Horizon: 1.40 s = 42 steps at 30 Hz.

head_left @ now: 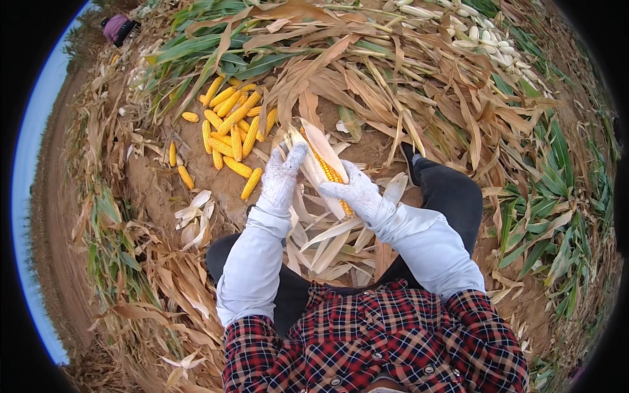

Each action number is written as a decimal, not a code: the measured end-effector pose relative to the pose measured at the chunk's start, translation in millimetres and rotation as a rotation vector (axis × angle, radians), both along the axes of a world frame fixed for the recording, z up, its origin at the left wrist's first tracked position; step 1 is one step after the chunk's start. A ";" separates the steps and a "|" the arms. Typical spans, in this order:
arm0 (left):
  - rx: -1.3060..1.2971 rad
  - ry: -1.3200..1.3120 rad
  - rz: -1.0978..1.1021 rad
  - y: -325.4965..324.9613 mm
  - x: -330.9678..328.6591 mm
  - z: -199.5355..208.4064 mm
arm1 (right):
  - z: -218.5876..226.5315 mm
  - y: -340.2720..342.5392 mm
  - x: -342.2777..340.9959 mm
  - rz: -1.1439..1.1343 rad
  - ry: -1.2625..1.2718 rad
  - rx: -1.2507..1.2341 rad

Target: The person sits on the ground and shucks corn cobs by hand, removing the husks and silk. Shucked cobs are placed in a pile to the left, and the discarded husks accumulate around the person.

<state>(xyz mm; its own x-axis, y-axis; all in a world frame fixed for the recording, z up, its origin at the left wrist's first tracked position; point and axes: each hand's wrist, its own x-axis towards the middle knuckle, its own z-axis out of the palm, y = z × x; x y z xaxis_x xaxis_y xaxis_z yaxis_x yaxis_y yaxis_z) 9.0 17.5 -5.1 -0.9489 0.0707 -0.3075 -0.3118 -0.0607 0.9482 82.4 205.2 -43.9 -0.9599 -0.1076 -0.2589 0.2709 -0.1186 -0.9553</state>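
Holding a partly husked corn ear [324, 164] between left hand [283, 178] and right hand [356, 190]

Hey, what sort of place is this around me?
Most likely a corn field at harvest time: bare yellow cobs lie heaped on brown soil, long leafy stalks are spread beyond them, and open sky shows at the left edge.

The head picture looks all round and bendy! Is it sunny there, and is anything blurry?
Head view: the wide lens curves the sky at left, with black corners; head view: light looks soft, no hard shadows by the corn pile; head view: the left hand, right hand and corn ear between them look clear, but the far person, upper left, looks tiny and soft.
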 end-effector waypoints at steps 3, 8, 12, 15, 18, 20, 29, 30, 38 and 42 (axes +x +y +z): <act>-0.172 0.073 0.022 -0.2 -1.1 -11.2 | 7.2 -11.0 4.1 0.005 0.005 -0.049; -0.012 0.178 0.141 -8.0 1.6 -7.3 | 34.8 -14.3 2.2 -0.001 -0.154 -0.418; 0.366 0.054 0.142 -17.3 5.9 -2.7 | 8.9 -12.5 -9.2 -0.122 -0.171 -0.405; 0.405 -0.054 0.163 -22.6 8.7 10.6 | 16.9 -1.9 -17.0 -0.215 -0.263 -0.609; 0.214 -0.041 -0.001 -30.8 18.8 4.2 | 4.6 11.4 -28.5 -0.334 -0.160 -0.735; -0.010 0.080 -0.173 -37.1 34.3 -22.9 | 2.6 17.9 -36.4 -0.404 -0.100 -0.796; -1.026 0.472 -0.883 9.3 79.3 -47.1 | 8.0 29.6 -37.7 -0.543 -0.040 -0.726; -1.205 0.541 -1.132 19.2 82.5 -29.0 | 3.2 47.7 -44.9 -0.612 -0.015 -0.788; -0.993 0.185 -1.368 -2.8 82.2 -40.5 | 33.4 36.1 -44.5 -0.355 -0.059 -0.734; -0.607 0.152 -0.644 -10.7 30.8 -40.0 | 23.4 16.7 -26.2 -0.239 -0.175 -0.586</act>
<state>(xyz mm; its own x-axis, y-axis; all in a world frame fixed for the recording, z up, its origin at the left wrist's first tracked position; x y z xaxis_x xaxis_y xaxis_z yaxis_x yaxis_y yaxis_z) 39.9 6.8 -45.2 -0.8154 0.4692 -0.3391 0.0196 0.6079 0.7938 56.2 221.9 -20.5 -0.9238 -0.0675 -0.3768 0.3183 -0.6822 -0.6582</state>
